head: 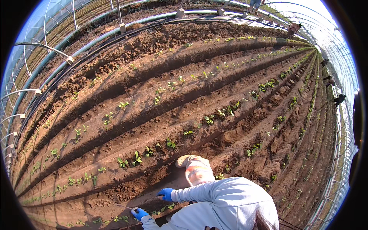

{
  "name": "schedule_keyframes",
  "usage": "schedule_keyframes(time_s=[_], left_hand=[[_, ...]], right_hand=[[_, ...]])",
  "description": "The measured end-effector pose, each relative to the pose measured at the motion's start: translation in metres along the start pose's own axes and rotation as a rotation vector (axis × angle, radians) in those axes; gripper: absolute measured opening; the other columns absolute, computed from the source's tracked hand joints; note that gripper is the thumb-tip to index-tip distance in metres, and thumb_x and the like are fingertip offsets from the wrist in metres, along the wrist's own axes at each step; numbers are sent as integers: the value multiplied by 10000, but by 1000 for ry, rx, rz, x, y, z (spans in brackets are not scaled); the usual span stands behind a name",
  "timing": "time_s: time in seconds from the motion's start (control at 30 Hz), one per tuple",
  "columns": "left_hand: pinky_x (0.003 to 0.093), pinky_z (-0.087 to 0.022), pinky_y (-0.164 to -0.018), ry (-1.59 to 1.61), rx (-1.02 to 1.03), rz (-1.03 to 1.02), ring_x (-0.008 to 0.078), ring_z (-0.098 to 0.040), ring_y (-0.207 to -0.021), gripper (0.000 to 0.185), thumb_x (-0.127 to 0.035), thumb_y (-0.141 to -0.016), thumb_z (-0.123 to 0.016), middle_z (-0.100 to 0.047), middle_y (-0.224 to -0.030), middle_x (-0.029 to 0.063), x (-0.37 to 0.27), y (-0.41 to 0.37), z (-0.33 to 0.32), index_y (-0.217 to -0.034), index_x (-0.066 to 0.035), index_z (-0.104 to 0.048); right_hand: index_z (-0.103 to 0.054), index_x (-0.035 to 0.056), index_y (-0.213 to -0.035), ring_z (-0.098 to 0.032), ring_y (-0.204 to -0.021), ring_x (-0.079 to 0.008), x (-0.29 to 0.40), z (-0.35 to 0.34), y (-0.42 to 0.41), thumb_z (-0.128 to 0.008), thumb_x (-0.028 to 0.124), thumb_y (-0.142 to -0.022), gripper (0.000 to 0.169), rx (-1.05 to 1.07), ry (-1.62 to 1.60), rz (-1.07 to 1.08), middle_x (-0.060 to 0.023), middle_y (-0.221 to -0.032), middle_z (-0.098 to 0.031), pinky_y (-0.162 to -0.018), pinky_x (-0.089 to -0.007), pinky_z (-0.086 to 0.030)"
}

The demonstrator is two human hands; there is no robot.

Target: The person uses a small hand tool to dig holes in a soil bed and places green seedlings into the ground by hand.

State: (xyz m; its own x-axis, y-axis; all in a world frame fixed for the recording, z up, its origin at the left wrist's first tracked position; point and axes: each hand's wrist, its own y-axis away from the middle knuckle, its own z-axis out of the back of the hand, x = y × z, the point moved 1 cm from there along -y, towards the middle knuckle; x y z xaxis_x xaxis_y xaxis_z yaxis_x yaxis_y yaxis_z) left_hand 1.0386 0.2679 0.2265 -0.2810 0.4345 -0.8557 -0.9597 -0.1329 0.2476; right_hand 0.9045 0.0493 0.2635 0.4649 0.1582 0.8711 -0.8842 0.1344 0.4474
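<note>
My left hand (139,213), in a blue glove, grips a thin stick-like tool (123,206) that reaches leftward over the soil. Beneath it runs a row of small leafy green seedlings (120,218). My right hand (165,194), gloved in blue too, hovers over or rests on the earth ridge; its fingers are too small to make out. Just below that hand lie some green leaves (167,207). Pale sleeves cover both my arms. One foot in a beige clog (182,161) is planted on the furrow soil.
Long soil ridges (178,95) with seedlings curve across the view. Bare greenhouse hoops (57,51) and a pale pipe (95,43) line the far side. One person (293,28) bends at the upper right; another person (255,5) stands beyond. Dark figures (339,99) appear at the right edge.
</note>
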Motion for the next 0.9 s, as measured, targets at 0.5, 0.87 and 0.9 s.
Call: schedule_keyframes(time_s=[0.5, 0.87, 0.9], left_hand=[[346, -437, -762, -198, 224, 6, 226, -524, -860, 265, -88, -886, -496, -541, -996, 146, -89, 54, 24, -1135, -6, -452], [405, -383, -948, -283, 418, -612, 290, -498, -1085, 486, -133, -850, -568, -527, -1116, 228, -169, 100, 31, -1273, 42, -405], [410, -378, -965, -305, 397, -679, 296, -496, -1106, 507, -137, -846, -574, -526, -1127, 236, -177, 101, 39, -1286, 46, -400]], right_hand=[[-651, 44, -1061, -612, -897, -269, 109, -63, -64, -505, 559, -860, 572, 374, -366, -341, -111, -972, -664, -809, -397, -467], [-696, 139, -950, -593, -800, -203, 145, -15, -75, -561, 328, -877, 244, 382, -346, -73, -26, -919, -664, -697, -380, -471], [-695, 129, -969, -593, -805, -188, 152, -2, -79, -557, 285, -883, 225, 344, -281, -61, -28, -891, -665, -716, -363, -472]])
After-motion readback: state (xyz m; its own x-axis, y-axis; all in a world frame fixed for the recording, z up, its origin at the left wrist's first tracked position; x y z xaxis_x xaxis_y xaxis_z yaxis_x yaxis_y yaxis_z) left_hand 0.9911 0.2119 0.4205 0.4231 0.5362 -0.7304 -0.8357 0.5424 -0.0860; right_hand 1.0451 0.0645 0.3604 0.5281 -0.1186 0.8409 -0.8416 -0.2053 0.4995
